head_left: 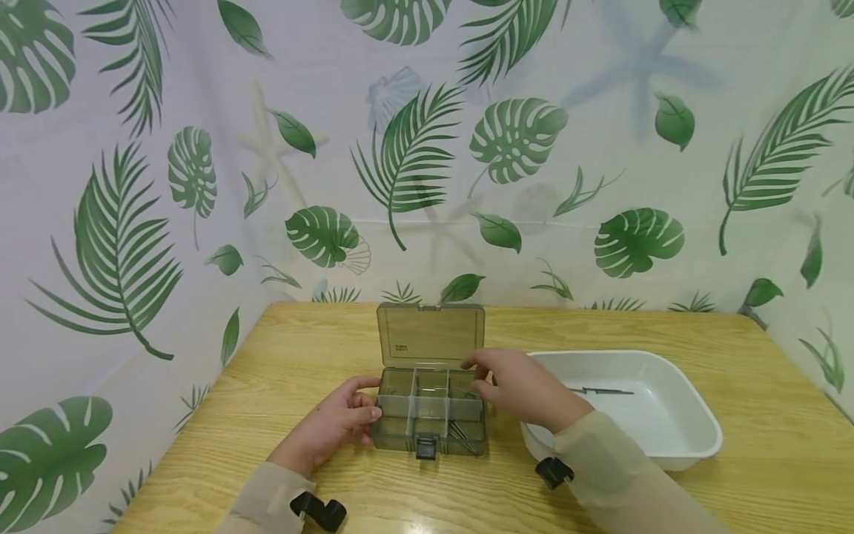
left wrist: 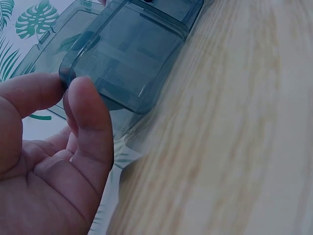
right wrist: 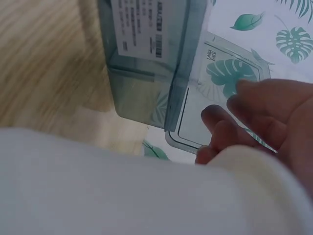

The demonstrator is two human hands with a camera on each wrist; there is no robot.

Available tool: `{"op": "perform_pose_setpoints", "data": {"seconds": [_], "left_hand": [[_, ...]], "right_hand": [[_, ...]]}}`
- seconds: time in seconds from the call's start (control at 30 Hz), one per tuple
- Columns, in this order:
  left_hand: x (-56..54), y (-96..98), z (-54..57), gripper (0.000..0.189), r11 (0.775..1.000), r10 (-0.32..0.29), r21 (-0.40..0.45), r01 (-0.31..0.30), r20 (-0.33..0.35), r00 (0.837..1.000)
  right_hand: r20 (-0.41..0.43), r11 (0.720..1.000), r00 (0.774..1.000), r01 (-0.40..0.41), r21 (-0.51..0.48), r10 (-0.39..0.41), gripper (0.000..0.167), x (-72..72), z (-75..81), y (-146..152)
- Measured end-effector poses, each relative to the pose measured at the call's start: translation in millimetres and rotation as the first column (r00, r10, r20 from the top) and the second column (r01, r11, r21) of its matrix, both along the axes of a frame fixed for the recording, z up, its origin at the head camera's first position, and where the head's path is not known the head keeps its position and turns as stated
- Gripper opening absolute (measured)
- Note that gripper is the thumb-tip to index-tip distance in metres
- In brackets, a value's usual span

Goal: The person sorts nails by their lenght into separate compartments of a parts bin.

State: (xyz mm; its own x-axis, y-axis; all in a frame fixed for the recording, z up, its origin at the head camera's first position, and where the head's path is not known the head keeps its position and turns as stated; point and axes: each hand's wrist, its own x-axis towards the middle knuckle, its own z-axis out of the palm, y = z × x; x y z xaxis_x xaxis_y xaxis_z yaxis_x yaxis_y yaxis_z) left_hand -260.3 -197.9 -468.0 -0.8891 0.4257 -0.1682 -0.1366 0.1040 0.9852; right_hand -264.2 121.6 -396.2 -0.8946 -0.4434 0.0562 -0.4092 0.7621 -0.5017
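Note:
A translucent grey compartment box [head_left: 427, 447] sits on the table with its hinged lid [head_left: 432, 334] raised at the back. My left hand [head_left: 343, 417] holds the box by its left side, thumb and index finger at the edge; the left wrist view shows both at the box corner [left wrist: 73, 68]. Over the back right compartment hovers my right hand [head_left: 523, 386], fingers loosely bent and apart. Nothing shows between those fingers in the right wrist view. Several thin metal screws or nails [head_left: 462, 436] lie in the front right compartment.
Right of the box stands a white plastic tray [head_left: 674, 437], with a few thin dark metal pieces [head_left: 603, 391] in it. My right forearm [head_left: 620, 460] passes over its left front edge. Leaf-printed cloth [head_left: 427, 185] hangs behind the wooden table [head_left: 320, 334].

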Motion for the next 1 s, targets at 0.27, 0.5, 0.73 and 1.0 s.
{"op": "perform_pose_setpoints", "data": {"seconds": [0.27,0.5,0.73,1.0], "left_hand": [[-0.8,-0.4,1.9,0.062,1.0,-0.002,0.01,0.002,0.005,1.0],[-0.3,-1.4,2.2,0.062,1.0,-0.002,0.01,0.002,0.006,1.0],[-0.8,-2.1,0.4,0.063,1.0,-0.004,0.012,0.004,0.007,1.0],[-1.2,-1.4,-0.5,0.063,1.0,0.0,0.007,0.0,0.003,1.0]], "right_hand": [[-0.025,1.0,1.0,-0.006,-0.002,0.006,0.03,2.4,1.0,3],[-0.076,0.999,0.997,-0.034,0.002,0.034,0.031,3.9,2.6,13],[-0.086,1.0,0.996,-0.025,0.019,0.026,0.031,7.9,6.3,33],[-0.039,1.0,0.999,0.0,0.028,0.001,0.031,11.4,5.0,65]]}}
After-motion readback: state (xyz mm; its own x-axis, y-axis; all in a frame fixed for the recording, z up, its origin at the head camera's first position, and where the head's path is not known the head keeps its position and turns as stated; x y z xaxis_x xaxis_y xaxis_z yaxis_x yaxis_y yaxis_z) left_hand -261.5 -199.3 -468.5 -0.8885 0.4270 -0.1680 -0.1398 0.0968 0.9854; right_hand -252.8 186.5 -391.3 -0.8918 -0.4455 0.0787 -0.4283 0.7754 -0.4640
